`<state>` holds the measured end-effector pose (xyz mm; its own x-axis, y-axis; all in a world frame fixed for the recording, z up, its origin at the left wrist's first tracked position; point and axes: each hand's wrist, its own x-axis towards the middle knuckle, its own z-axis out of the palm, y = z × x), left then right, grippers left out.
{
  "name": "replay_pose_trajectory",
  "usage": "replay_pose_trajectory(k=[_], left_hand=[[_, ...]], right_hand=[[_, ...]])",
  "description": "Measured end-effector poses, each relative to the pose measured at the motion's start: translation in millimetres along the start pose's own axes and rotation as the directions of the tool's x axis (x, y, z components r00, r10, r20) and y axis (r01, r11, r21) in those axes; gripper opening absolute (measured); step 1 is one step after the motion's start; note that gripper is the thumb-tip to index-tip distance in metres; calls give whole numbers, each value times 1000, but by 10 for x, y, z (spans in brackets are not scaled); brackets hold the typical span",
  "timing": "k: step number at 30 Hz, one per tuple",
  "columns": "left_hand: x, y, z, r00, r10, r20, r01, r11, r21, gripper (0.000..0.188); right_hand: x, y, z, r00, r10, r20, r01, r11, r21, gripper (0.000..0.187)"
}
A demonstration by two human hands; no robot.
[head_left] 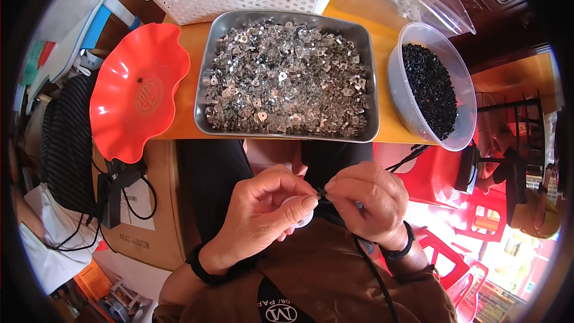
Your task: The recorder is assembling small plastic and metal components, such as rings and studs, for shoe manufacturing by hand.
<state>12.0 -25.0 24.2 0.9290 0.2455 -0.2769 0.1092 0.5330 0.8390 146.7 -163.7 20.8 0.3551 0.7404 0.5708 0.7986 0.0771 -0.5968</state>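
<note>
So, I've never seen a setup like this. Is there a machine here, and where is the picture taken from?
No machine: these are a person's own bare hands. The picture comes from a camera worn on the head, looking down; its fisheye lens bends straight edges. The left hand holds a white round piece; the right hand pinches a small black piece close beside it. On and around the table are a red wavy dish, a metal tray of shiny bits, a clear tub of black bits and a white basket.
</note>
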Motion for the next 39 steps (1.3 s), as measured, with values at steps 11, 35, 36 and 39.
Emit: replay_pose_trajectory(k=[11, 35, 36, 39], left_hand=[[-11, -22, -58, 997, 65, -42, -65, 998, 10, 7], [19, -42, -53, 991, 110, -70, -103, 990, 92, 11], [18, -44, -57, 992, 112, -55, -108, 992, 68, 12], [13, -22, -47, 995, 91, -36, -91, 996, 3, 12]], right_hand=[[20, 14, 81, 997, 65, 45, -72, 981, 178, 26], [-26, -21, 105, 999, 16, -37, -14, 998, 59, 29], [-27, -23, 107, 999, -27, -39, 28, 999, 26, 31], [-38, -3, 107, 993, -109, -52, 108, 994, -19, 32]])
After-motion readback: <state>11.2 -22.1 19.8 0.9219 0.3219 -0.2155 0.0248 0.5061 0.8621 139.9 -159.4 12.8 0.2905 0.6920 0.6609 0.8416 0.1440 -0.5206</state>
